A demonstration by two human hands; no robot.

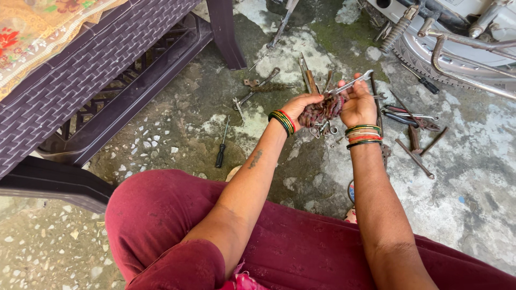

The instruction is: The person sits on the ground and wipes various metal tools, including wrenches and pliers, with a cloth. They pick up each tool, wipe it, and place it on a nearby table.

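Both my hands are raised over a scatter of tools on a concrete floor. My left hand (301, 106) and my right hand (359, 104) together grip a bunched, dirty reddish-brown rag (322, 110) between them. My right hand also holds a shiny metal spanner (355, 82), which sticks out up and to the right past the fingers. Coloured bangles ring both wrists. Directly below the hands, partly hidden, lie small metal parts and rings (324, 130).
Scattered on the floor: a black-handled screwdriver (221, 149), pliers (404, 117), rusty rods (414, 157), another screwdriver (424, 81). A dark woven plastic table (97, 70) stands at left. A motorcycle wheel and frame (457, 48) fill the top right. My maroon-clad legs (215, 225) are below.
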